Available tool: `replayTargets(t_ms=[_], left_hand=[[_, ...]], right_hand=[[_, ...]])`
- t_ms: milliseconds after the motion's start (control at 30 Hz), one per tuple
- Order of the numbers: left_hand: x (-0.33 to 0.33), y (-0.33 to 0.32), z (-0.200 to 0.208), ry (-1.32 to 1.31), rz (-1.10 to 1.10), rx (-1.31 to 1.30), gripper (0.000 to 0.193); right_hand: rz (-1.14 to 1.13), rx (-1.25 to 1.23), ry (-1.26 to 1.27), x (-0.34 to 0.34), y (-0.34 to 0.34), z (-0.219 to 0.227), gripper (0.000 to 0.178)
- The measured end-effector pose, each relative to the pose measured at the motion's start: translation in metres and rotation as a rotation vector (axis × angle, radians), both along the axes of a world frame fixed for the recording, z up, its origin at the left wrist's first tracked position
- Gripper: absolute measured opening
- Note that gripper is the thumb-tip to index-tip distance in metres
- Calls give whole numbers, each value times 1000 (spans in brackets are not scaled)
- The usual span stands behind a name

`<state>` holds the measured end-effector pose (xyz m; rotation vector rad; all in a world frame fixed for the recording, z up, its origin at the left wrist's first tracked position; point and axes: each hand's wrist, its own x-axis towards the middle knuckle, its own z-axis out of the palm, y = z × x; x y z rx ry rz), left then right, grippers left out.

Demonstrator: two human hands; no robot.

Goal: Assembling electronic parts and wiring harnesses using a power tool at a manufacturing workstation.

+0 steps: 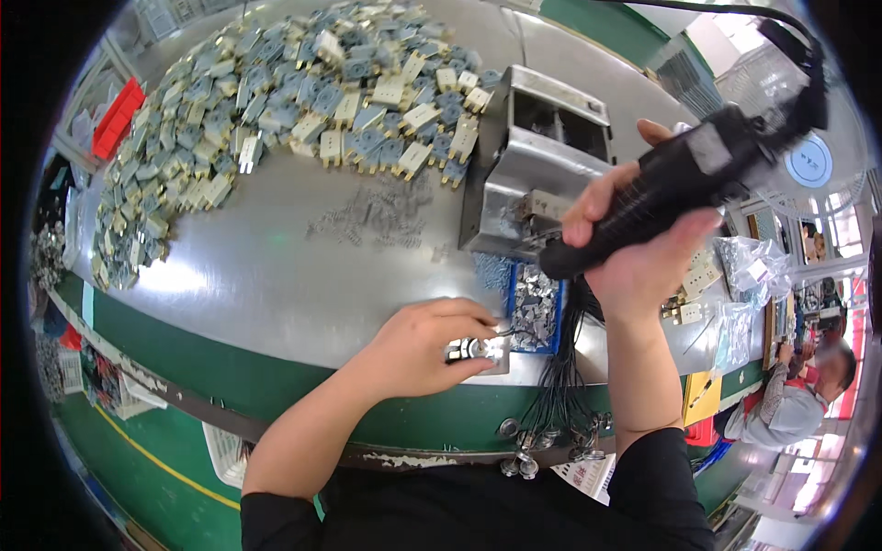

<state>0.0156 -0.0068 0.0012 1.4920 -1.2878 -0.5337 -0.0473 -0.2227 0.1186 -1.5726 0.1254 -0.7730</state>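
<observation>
The left hand (427, 347) lies knuckles-up at the near edge of the tabletop (276, 275), fingers pinched shut around a small metal part (478, 351). The right hand (634, 253) is raised above the blue tray (536, 308), wrist bent, wrapped tight around a black power screwdriver (680, 188) that slants down toward the metal box (537, 165).

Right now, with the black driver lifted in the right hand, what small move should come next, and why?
Probably lower the black electric screwdriver toward the small metal part that the left hand pinches at the table edge. The right hand holds the tool raised and tilted, its tip apart from the part.
</observation>
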Motion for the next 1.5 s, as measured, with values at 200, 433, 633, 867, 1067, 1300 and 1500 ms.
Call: replayTargets(t_ms=[200, 433, 633, 867, 1067, 1300, 1500], left_hand=[[2, 1, 5, -4, 17, 44, 29], [0, 1, -2, -21, 31, 41, 28], [0, 3, -4, -2, 33, 35, 30], [5, 7, -1, 8, 32, 34, 25], [3, 6, -5, 36, 26, -26, 27], [-2, 3, -8, -22, 9, -30, 33], [-1, -1, -9, -19, -21, -49, 34]], right_hand=[[295, 256, -71, -20, 45, 12, 115], [194, 229, 91, -20, 76, -4, 125], [178, 139, 149, -25, 79, -17, 127], [137, 112, 177, -26, 89, -25, 117], [165, 179, 87, -36, 98, -26, 104], [263, 162, -58, -40, 93, -39, 98], [269, 116, -63, -45, 86, -43, 100]])
